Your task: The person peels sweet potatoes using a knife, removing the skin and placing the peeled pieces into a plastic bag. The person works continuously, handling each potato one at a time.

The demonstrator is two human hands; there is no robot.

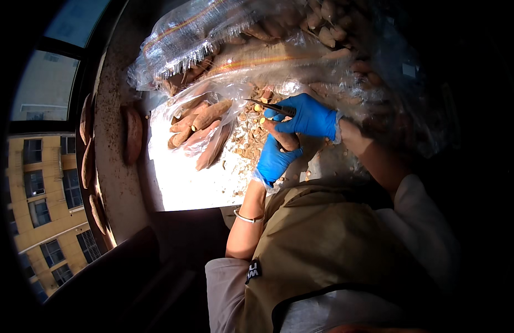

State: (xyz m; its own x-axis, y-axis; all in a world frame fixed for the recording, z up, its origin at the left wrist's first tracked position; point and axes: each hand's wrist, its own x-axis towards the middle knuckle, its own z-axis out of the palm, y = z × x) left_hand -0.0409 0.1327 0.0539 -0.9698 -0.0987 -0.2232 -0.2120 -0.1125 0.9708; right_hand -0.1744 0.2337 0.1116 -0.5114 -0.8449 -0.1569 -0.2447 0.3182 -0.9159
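My left hand [277, 160], in a blue glove, is closed around a sweet potato [287, 139] with a pale yellow cut at its far end. Just above it, my right hand [309, 116], also gloved in blue, grips a dark-handled knife [278, 108]; its thin tip points left over the table. The right fingers lie close against the held sweet potato. Cut scraps and thin slices [246, 139] are scattered left of both hands. Further left, a clear plastic bag [240, 89] lies open around several sweet potatoes [213, 114], some with yellow cut ends.
Woven plastic sacks [178, 41] with more sweet potatoes [327, 35] lie behind the white tabletop [186, 187], which is brightly sunlit. At the left, one sweet potato [133, 135] rests on a ledge [115, 183], and several more line the window frame.
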